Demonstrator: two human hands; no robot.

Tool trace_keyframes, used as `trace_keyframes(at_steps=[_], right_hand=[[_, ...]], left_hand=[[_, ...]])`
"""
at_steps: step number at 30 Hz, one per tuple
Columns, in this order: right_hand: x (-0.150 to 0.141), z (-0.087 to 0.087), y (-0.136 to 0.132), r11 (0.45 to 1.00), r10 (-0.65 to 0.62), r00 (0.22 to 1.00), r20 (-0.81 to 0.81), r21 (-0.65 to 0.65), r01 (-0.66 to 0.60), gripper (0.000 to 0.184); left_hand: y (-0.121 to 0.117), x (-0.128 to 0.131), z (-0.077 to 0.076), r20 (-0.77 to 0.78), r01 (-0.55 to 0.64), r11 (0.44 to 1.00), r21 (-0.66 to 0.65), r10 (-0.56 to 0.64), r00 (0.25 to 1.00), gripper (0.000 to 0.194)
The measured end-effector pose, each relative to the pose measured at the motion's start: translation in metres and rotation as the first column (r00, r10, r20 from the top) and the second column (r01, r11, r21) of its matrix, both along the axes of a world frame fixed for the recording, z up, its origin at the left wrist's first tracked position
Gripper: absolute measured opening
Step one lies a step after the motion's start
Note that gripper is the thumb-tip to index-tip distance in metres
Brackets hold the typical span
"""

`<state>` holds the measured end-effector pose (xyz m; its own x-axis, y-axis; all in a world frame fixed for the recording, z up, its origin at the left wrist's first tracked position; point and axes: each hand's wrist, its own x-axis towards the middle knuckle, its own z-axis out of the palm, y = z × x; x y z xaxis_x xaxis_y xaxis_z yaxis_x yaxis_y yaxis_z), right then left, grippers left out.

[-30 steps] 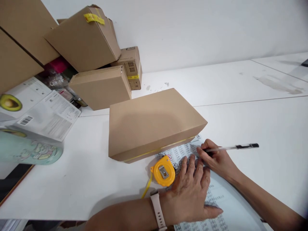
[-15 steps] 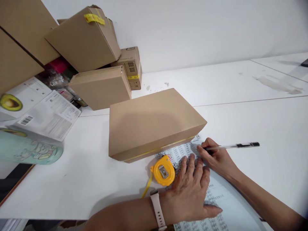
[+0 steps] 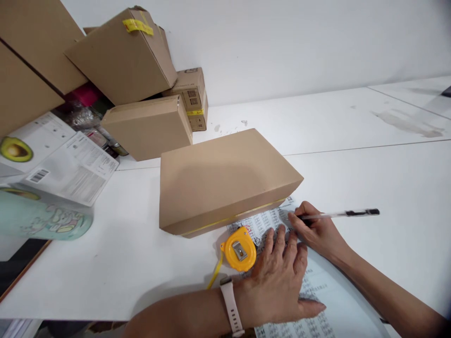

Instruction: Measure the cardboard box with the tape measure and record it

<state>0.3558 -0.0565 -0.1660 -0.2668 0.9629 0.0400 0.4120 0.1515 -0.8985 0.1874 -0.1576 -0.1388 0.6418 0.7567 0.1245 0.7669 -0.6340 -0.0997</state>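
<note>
My left hand (image 3: 282,277) lies flat with fingers spread on a printed sheet of paper (image 3: 334,286), a pale watch strap round its wrist. In my right hand (image 3: 317,232) a clear pen with a black cap end (image 3: 343,214) is pinched, its tip hidden by the fingers over the sheet's upper part. Close to the left fingers rests a yellow tape measure (image 3: 240,249) with a yellow strap. A closed cardboard box (image 3: 225,178), yellow tape along its near side, sits just beyond and seems to overlap the paper's far edge.
Several cardboard boxes (image 3: 148,129) are stacked at the back left against the white wall. A white carton with avocado pictures (image 3: 70,164) and a mint-green bottle (image 3: 49,218) stand at the left. The white tabletop (image 3: 380,183) has a seam and a grey stain at the right.
The pen's upper end has shifted very slightly in my right hand. My left hand, the box and the tape measure stay where they were.
</note>
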Motion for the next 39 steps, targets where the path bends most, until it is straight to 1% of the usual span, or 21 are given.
trace_keyframes(at_steps=[6,23,30,34,39], right_hand=[[-0.0009,0.0035,0.0005,0.999,-0.004,1.000,0.026,0.049,0.003,0.030],[-0.0028,0.0081,0.0001,0.999,-0.032,0.999,0.015,0.021,0.032,0.035],[-0.0028,0.0082,0.0002,0.999,-0.031,0.999,0.012,0.038,0.031,0.035],[-0.0032,0.0101,-0.0003,0.997,-0.060,0.998,0.004,0.050,0.060,0.035],[-0.0033,0.0093,0.0003,0.996,-0.055,0.998,0.039,0.074,0.052,0.035]], left_hand=[[0.0007,0.0003,-0.0002,0.003,-0.001,1.000,-0.008,0.001,1.000,0.096],[-0.0002,-0.0001,-0.0002,-0.004,0.002,1.000,-0.009,-0.002,1.000,0.097],[0.0004,0.0007,-0.0023,0.013,-0.005,1.000,-0.022,0.005,1.000,0.097],[0.0004,0.0004,-0.0024,0.012,-0.004,1.000,-0.021,0.004,1.000,0.097],[-0.0003,0.0005,-0.0013,0.015,-0.005,1.000,-0.017,0.005,1.000,0.096]])
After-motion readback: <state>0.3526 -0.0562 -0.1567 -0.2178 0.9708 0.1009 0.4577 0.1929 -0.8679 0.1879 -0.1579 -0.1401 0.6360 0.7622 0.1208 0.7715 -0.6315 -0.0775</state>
